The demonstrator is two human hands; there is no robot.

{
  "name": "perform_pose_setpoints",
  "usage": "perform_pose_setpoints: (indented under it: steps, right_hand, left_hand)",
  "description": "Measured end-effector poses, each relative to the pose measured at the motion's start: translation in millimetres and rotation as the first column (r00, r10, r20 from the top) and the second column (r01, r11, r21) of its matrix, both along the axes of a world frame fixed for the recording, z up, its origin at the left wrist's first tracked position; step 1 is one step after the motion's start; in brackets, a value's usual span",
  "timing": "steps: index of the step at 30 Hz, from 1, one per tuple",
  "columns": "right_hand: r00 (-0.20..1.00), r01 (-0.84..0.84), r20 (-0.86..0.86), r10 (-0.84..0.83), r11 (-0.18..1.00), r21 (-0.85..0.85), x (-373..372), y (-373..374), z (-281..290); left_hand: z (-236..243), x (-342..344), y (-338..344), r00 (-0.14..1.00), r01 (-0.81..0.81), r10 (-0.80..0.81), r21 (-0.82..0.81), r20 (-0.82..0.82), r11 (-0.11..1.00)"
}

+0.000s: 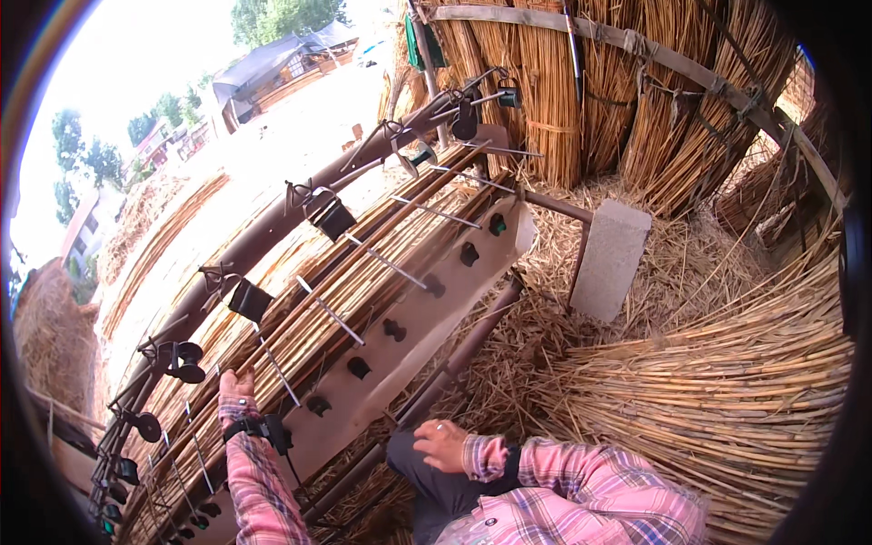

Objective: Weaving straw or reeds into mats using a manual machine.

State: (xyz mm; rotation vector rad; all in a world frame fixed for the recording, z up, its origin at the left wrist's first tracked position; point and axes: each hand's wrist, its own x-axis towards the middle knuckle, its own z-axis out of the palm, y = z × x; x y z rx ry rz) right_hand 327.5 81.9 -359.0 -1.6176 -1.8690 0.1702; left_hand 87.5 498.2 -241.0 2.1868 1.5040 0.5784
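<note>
My left hand (237, 386) reaches onto a long layer of reeds (313, 295) lying in a sloping metal frame; its fingers are bent at the reeds, but what they grip is unclear. Thin metal rods (327, 313) cross the reeds, and black fittings (331, 213) line the dark tube above them. My right hand (440, 445) rests near my grey-trousered leg (409, 477), fingers loosely bent and apart, holding nothing.
A pale board with dark knobs (368, 381) runs along the frame's lower side. A pale block (609, 259) is at its far end. Loose reeds (699, 377) sweep across the right, upright bundles (554, 109) stand behind, and straw (681, 263) covers the ground.
</note>
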Motion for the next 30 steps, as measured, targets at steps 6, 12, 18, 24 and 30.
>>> perform_pose_setpoints:
  steps: [6, 12, 18, 24, 30]
  right_hand:
    - [0.990, -0.134, 0.002, 0.138, 0.962, -0.237, -2.8, 7.4, -17.1]
    - [0.894, 0.390, 0.418, -0.163, 0.744, -0.544, 130.4, -51.4, -62.3]
    - [0.312, 0.909, 0.926, -0.215, -0.216, -0.356, 321.7, -229.0, 0.3]
    - [0.254, 0.839, 0.905, -0.342, -0.387, -0.382, 331.7, -336.2, 74.9]
    - [0.350, 0.771, 0.850, -0.394, -0.394, -0.500, 326.7, -319.8, 60.6]
  left_hand:
    - [-0.1, 48.9, 27.7, 0.312, 0.531, 0.635, -0.684, 0.707, 0.500]
    - [27.2, 21.6, -43.0, 0.390, 0.708, 0.283, -0.482, 0.876, 0.517]
    - [4.7, -41.5, -222.5, 0.497, 0.654, 0.174, -0.499, 0.850, 0.568]
    - [-75.3, -81.2, -318.8, 0.307, 0.679, 0.541, -0.578, 0.783, 0.452]
    - [-97.5, -111.4, -337.5, 0.221, 0.598, 0.579, -0.578, 0.785, 0.555]
